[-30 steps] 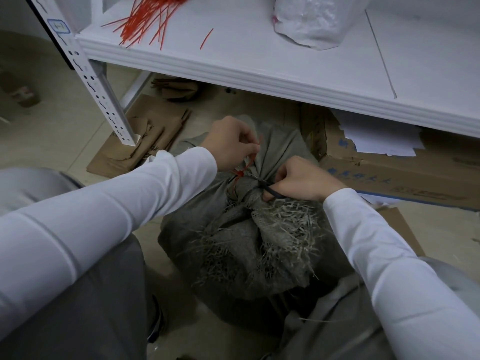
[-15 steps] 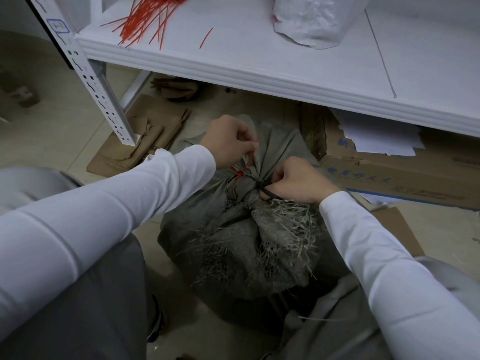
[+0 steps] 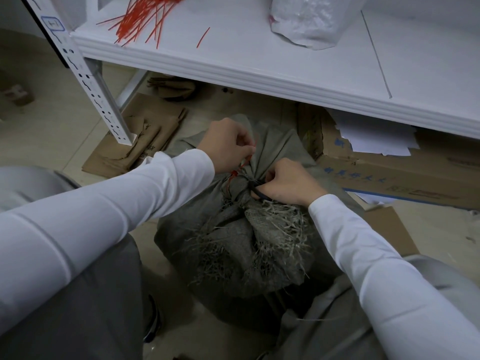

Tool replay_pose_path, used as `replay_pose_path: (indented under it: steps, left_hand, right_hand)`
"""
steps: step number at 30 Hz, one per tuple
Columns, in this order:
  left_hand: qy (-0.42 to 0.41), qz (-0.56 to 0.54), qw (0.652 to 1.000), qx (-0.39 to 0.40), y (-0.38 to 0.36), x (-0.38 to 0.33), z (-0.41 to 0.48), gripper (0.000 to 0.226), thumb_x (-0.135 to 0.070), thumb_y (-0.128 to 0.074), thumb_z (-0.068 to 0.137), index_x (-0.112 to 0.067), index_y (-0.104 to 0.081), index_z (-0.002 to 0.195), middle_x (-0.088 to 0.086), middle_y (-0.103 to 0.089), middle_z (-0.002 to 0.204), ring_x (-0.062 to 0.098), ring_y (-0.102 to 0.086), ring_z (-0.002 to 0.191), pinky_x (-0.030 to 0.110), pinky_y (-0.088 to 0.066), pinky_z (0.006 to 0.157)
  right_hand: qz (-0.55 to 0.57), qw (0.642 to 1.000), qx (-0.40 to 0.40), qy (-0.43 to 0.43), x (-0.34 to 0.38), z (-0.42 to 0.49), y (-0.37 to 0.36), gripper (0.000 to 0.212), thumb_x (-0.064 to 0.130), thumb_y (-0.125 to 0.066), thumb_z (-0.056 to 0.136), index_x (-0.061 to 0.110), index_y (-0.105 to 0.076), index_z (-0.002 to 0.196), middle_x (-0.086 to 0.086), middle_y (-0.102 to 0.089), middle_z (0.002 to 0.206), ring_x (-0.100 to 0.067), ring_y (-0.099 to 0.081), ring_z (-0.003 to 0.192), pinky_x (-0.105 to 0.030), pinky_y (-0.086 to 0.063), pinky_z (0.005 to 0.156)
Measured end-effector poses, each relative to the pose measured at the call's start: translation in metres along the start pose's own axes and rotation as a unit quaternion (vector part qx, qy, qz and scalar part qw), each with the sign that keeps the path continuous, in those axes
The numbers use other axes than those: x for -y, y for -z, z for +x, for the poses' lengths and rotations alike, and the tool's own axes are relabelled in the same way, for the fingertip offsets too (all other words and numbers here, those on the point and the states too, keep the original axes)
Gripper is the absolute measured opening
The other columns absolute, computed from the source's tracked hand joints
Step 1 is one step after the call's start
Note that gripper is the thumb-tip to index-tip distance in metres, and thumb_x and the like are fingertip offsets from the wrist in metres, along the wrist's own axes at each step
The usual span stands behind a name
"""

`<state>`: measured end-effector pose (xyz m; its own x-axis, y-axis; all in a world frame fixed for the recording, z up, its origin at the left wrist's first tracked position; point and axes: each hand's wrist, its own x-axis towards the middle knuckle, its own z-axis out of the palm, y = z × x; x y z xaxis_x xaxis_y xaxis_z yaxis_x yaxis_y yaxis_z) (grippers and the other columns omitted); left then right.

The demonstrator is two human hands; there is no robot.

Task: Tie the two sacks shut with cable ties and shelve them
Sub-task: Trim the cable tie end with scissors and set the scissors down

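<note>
A grey woven sack [image 3: 233, 245] with a frayed mouth stands on the floor between my knees. Its neck is bunched, and a red cable tie [image 3: 240, 168] is looped around it. My left hand [image 3: 227, 146] pinches the tie's free tail and holds it up and away from the neck. My right hand [image 3: 288, 183] grips a dark-handled tool [image 3: 259, 192] pressed against the right side of the neck. A second grey sack [image 3: 319, 331] lies at the lower right, partly hidden by my arm. A pile of red cable ties [image 3: 141, 19] lies on the white shelf [image 3: 233, 55].
A white plastic bag [image 3: 309, 22] sits on the shelf. Under the shelf lies a cardboard box [image 3: 389, 175] with papers [image 3: 374, 136] in it. Flattened cardboard [image 3: 140, 136] lies by the perforated shelf post [image 3: 88, 81]. One loose red tie [image 3: 203, 37] lies near the shelf edge.
My left hand has drawn the red tie's tail a little farther up. My right hand has shifted slightly up and left along the neck with the tool.
</note>
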<state>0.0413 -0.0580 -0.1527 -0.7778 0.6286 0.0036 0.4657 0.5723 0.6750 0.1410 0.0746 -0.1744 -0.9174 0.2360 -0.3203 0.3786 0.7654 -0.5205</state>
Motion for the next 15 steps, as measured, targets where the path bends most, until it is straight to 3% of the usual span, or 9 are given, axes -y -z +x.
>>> replay_pose_path:
  steps: [7, 12, 15]
  left_hand:
    - [0.000, -0.006, 1.000, -0.003, 0.0007, 0.0024, 0.0011, 0.010, -0.017, -0.066, 0.086, -0.019, -0.065, 0.076, -0.008, -0.061, 0.068, 0.003, -0.055, 0.063, 0.011, -0.037, 0.055]
    - [0.005, 0.007, 1.000, -0.009, -0.0012, 0.0050, 0.0043, 0.010, -0.018, -0.066, 0.085, -0.017, -0.064, 0.075, 0.002, -0.067, 0.077, 0.017, -0.060, 0.076, 0.026, -0.047, 0.071]
    - [0.013, 0.028, 1.000, 0.003, -0.0021, 0.0059, 0.0052, 0.009, -0.018, -0.065, 0.086, -0.017, -0.062, 0.078, 0.002, -0.064, 0.077, 0.018, -0.057, 0.075, 0.025, -0.042, 0.069]
  right_hand:
    - [-0.012, 1.000, -0.016, 0.011, 0.0023, -0.0031, -0.0011, 0.041, 0.050, -0.060, 0.046, 0.014, -0.039, 0.047, 0.000, -0.038, 0.045, -0.019, -0.037, 0.048, -0.030, -0.027, 0.049]
    - [-0.002, 1.000, -0.023, 0.012, -0.0025, 0.0005, -0.0020, 0.039, 0.042, -0.070, 0.056, 0.014, -0.043, 0.049, -0.002, -0.037, 0.048, -0.018, -0.036, 0.050, -0.031, -0.028, 0.050]
    - [-0.005, 1.000, -0.023, 0.018, -0.0025, 0.0011, -0.0020, 0.040, 0.042, -0.069, 0.056, 0.015, -0.041, 0.048, 0.000, -0.035, 0.046, -0.018, -0.034, 0.049, -0.030, -0.027, 0.050]
